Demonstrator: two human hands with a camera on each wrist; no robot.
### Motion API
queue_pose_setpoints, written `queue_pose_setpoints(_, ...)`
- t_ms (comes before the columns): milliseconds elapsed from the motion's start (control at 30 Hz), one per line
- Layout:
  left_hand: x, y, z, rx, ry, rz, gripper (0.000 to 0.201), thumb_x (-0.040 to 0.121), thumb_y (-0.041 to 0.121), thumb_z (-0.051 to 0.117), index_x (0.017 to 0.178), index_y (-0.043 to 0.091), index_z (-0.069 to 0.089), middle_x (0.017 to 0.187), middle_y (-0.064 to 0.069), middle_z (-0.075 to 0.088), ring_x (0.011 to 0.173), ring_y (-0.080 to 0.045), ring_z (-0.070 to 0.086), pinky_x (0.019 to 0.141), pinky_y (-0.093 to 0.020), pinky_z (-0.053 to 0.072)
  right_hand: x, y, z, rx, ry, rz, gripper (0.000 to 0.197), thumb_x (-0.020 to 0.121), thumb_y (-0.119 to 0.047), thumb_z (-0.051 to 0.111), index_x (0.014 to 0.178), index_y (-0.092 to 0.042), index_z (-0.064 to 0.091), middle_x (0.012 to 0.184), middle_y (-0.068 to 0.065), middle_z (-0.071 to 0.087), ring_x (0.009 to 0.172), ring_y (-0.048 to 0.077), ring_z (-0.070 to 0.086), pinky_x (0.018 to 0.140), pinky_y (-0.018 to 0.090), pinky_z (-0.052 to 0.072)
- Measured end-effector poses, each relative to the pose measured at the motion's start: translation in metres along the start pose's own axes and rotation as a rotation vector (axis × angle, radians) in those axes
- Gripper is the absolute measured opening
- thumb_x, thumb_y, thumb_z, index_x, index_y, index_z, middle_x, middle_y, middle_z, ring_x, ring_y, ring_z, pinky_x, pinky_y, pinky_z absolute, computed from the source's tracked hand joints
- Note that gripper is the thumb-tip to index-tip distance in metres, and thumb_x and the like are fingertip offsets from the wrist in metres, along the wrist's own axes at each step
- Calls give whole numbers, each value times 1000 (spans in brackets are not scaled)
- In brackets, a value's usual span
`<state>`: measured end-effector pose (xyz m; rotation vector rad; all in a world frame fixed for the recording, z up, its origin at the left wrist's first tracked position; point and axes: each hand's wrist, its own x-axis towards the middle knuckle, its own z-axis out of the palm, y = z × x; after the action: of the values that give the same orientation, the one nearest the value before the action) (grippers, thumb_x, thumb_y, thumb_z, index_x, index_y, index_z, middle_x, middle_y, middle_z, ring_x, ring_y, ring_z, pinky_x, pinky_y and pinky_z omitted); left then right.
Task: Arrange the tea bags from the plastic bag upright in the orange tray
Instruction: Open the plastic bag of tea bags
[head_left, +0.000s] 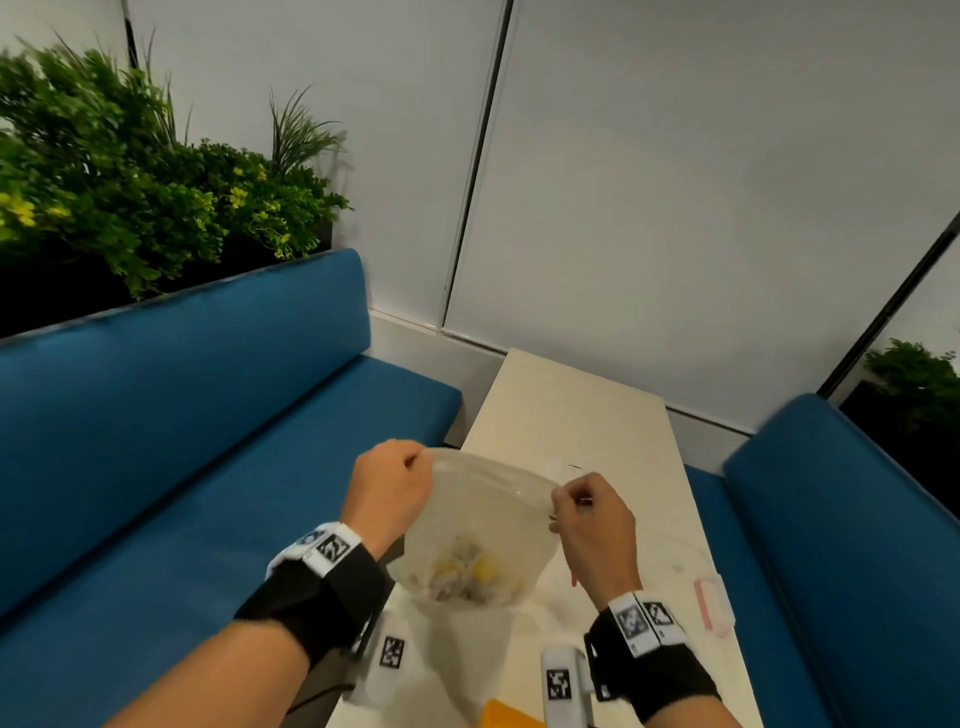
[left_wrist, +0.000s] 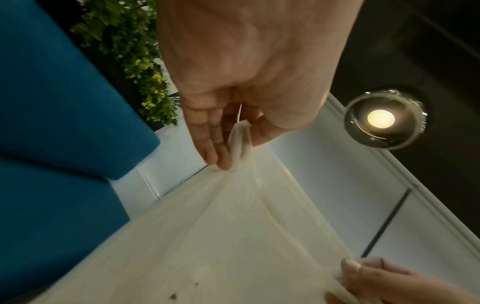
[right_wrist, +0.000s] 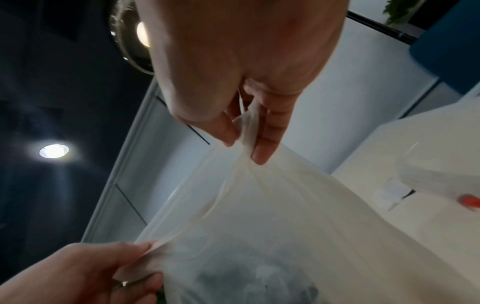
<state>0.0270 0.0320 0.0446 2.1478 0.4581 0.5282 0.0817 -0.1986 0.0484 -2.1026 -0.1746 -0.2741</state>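
— Tea bags (head_left: 462, 574), where do they sit?

— Bunched at the bottom of the clear plastic bag (head_left: 483, 525), a blurred clump of yellow and grey. They hang well below the fingers, with the whole depth of the bag between them and the rim.

— And the bag itself?

— Held up above the pale table (head_left: 582, 415), its mouth stretched wide between the two hands. An orange tray (head_left: 511, 716) shows only as a corner at the near edge of the table, below the bag.

— What is the left hand (head_left: 389, 488) doing?

— Pinching the left side of the rim. In the left wrist view the plastic is gathered into a fold between the thumb and the fingers (left_wrist: 210, 139), which lie pressed together.

— The right hand (head_left: 592, 525)?

— Same on the right side of the rim. The right wrist view shows the film bunched between its thumb and forefinger (right_wrist: 270, 131), both pointing down toward the bag.

— Anything else nearby?

— A clear container with a pink clip (head_left: 711, 605) lies on the table to the right, apart from the bag. A blue bench (head_left: 182, 415) runs along the left, with green plants (head_left: 130, 182) behind it.
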Motion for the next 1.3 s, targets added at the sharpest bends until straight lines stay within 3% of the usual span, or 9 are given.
queue_pose_setpoints(200,-87,-81,33,27,-318,-238,24,93,15,59,75,24,72,87,7,68,71,-4,62,62,-11,48,-77,74,0,-380,-268,-71,14,92,-17,63,80,-21,56,86,-7,56,81,5,57,73,14,43)
queue_pose_setpoints(433,-96,-87,38,-1018,-246,-843,22,102,-4,46,102,-3,68,85,-23,75,82,-33,69,79,-42,56,-104,92,8,-687,-400,96,12,96,-24,42,86,-30,43,91,-6,53,79,12,50,68,23,39)
queue_pose_setpoints(533,-95,-79,45,-1051,-361,-863,25,100,0,46,95,-2,70,81,-12,75,70,-21,67,70,-36,54,-96,93,8,-526,-354,281,17,94,-20,55,77,-23,56,85,-3,65,77,12,60,70,24,49)
queue_pose_setpoints(633,-94,-87,52,-1028,-517,-935,23,93,12,51,97,4,72,77,-7,69,58,-16,56,62,-30,44,-81,87,4,80,-277,685,7,87,-3,70,83,2,68,78,19,73,68,24,69,63,36,61)
queue_pose_setpoints(733,-92,-94,57,-1073,-553,-1021,35,88,17,50,115,5,69,84,-9,67,60,-19,57,60,-30,42,-70,84,6,591,-265,869,15,89,11,57,103,15,63,90,26,73,75,31,69,66,39,60)
queue_pose_setpoints(833,-89,-94,60,-1184,-479,-1052,30,83,13,48,102,7,70,87,-11,70,61,-23,61,60,-31,43,-65,83,12,834,-212,922,28,88,17,46,112,9,58,104,29,67,89,40,65,74,48,59)
queue_pose_setpoints(967,-87,-95,60,-1321,-332,-1047,20,81,10,47,84,1,64,87,-19,70,74,-31,64,69,-39,47,-64,79,27,840,-189,1070,26,83,14,40,104,7,54,97,21,58,85,39,57,67,49,56)
queue_pose_setpoints(1133,-83,-96,65,-1367,-379,-1026,47,103,28,44,125,-9,62,128,-29,65,122,-45,61,106,-54,46,-71,70,39,822,-234,1164,13,75,-11,44,63,-14,43,55,5,51,47,23,46,47,24,35)
queue_pose_setpoints(1300,-87,-104,68,-1169,-395,-830,65,93,59,60,133,9,55,121,-25,69,110,-42,69,100,-59,51,-71,72,44,698,-234,892,32,89,-32,66,109,-11,52,98,13,61,78,29,57,57,35,48)
